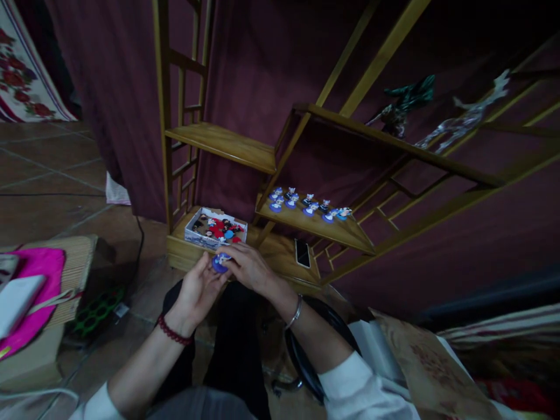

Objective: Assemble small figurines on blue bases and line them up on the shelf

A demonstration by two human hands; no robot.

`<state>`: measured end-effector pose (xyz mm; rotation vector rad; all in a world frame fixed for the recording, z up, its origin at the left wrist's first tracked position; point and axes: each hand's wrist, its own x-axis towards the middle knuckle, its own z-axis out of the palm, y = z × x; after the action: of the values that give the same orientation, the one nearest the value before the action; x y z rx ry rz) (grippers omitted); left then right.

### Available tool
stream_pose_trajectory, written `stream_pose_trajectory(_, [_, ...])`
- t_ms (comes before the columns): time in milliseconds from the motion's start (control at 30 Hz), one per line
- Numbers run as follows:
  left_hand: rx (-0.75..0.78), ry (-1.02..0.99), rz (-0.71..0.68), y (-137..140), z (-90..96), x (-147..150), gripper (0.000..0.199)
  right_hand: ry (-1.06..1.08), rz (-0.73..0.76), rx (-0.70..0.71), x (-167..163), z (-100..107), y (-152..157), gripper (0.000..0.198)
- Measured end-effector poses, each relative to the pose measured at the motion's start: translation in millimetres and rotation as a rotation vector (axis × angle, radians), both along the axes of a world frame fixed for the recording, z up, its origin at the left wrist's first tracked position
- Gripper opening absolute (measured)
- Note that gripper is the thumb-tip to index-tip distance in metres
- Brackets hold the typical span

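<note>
Between my hands is a small figurine (221,262) with a round purple-blue base. My right hand (248,267), with a silver bangle on its wrist, grips it from above. Palm up, my left hand (199,289) cradles it from below, thumb beside the base; a dark red bead bracelet circles that wrist. Just beyond my hands, a cardboard box (201,240) holds several red, black and blue figurines. On the shelf (301,224) to the right stand several small figurines (311,208), mostly on purple-blue bases.
A phone (302,253) lies on the lower wooden board. Higher up, a dark green statue (406,102) and a clear one (466,116) stand on another shelf. At left is a low table with a pink cloth (48,291). A black round stool (324,344) is near my right forearm.
</note>
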<state>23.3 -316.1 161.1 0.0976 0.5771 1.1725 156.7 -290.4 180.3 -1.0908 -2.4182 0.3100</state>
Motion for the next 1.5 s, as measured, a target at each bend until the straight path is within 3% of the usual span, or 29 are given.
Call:
stream_pose_trajectory(133, [0.04,0.0,-0.021,-0.5,-4.2,-0.7,0.024,0.048,-0.043,-0.004,-2.0,-3.7,-4.9,0.024])
stream_pose_trajectory(400, [0.035,0.0,-0.058,-1.8,-7.9,0.0,0.026,0.002,0.043,-0.009,1.3,-4.4,-3.9,0.024])
stream_pose_trajectory(733, [-0.041,0.072,-0.022,8.7,-19.4,0.0,0.026,0.075,-0.092,-0.092,-6.9,-20.3,-3.9,0.027])
stream_pose_trajectory(1100, [-0.048,0.029,-0.058,21.7,-22.7,-0.3,0.024,0.176,-0.2,-0.163,-1.9,-20.5,5.4,0.029])
stream_pose_trajectory(1300, [-0.113,0.114,-0.039,45.0,-36.9,6.7,0.017,0.318,-0.286,-0.287,1.6,-47.2,27.6,0.025])
stream_pose_trajectory(1500, [-0.027,0.264,-0.049,101.7,-56.9,20.9,0.022,0.345,-0.403,-0.377,7.8,-85.9,85.3,0.026])
